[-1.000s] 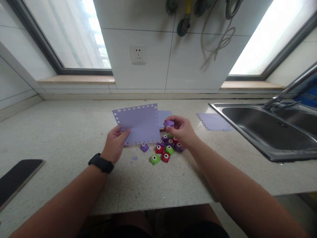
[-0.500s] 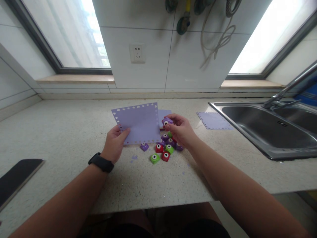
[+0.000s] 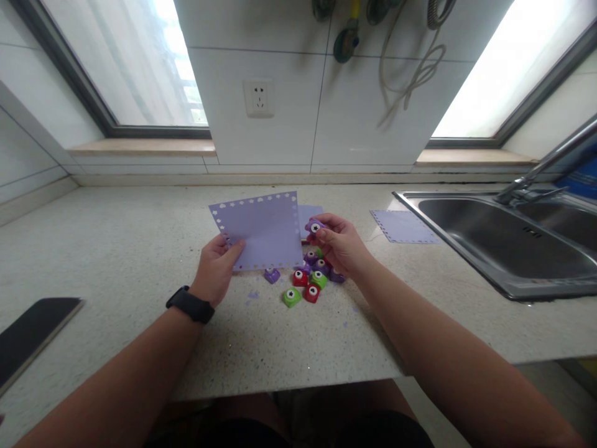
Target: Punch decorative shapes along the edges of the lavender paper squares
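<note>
Between thumb and fingers, my left hand (image 3: 217, 264) pinches the left edge of a purple sheet of paper (image 3: 263, 230), tilted up over the counter. Small shapes are punched along its edges. My right hand (image 3: 340, 239) grips a purple craft punch (image 3: 316, 227) with a star on its white button, just right of the sheet and apart from it. Below lie several craft punches: a green punch (image 3: 291, 297), a red punch (image 3: 312, 293) and a purple punch (image 3: 272, 275) among them. Another purple sheet (image 3: 310, 214) lies partly hidden behind the held one.
A punched purple sheet (image 3: 403, 226) lies by the steel sink (image 3: 466, 249) on the right. Purple paper scraps (image 3: 252, 295) dot the counter (image 3: 140, 249). A dark flat object (image 3: 37, 336) rests at the left. The tiled wall with a socket (image 3: 259, 98) stands behind.
The purple punch in my right hand has turned and risen slightly, so its star button now faces me more. The left hand and its sheet are almost still.
</note>
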A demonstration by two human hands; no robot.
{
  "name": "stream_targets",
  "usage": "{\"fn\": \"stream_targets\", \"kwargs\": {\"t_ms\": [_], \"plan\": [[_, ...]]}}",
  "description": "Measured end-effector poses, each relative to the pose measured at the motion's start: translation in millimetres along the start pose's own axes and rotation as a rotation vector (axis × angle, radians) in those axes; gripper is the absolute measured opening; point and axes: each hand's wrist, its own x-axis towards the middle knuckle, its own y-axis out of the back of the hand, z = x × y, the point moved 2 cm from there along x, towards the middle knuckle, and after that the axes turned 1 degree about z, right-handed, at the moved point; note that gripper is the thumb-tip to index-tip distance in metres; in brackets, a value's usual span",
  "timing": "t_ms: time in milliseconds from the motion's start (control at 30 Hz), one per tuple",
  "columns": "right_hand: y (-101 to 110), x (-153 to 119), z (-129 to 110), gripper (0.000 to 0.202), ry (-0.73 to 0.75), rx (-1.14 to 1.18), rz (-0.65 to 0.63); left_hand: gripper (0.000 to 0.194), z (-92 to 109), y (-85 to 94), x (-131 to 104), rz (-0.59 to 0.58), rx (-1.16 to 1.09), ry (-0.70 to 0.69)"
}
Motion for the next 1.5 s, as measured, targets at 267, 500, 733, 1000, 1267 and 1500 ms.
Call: {"fn": "stream_targets", "kwargs": {"t_ms": [267, 500, 733, 1000, 1267, 1500], "plan": [[2, 1, 5, 0.043, -0.036, -0.021, -0.011, 0.038, 0, 0.3, 0, -0.009, 0.022, -0.004], [1, 2, 6, 0.041, -0.034, -0.006, -0.016, 0.037, 1, 0.6, -1, -0.026, 0.002, 0.006], [1, 0, 6, 0.041, -0.035, -0.06, -0.04, 0.041, 2, -0.5, -2, -0.034, 0.021, 0.012], [-1, 0, 6, 0.041, -0.053, -0.12, -0.042, 0.043, 1, 0.7, 0, -0.034, 0.062, -0.01], [4, 0, 11, 0.038, -0.052, -0.234, -0.062, 0.044, 2, 0.2, -1, -0.016, 0.046, -0.012], [5, -3, 9, 0.036, -0.085, -0.36, -0.145, 0.043, 2, 0.2, -1, -0.02, 0.05, -0.027]]}}
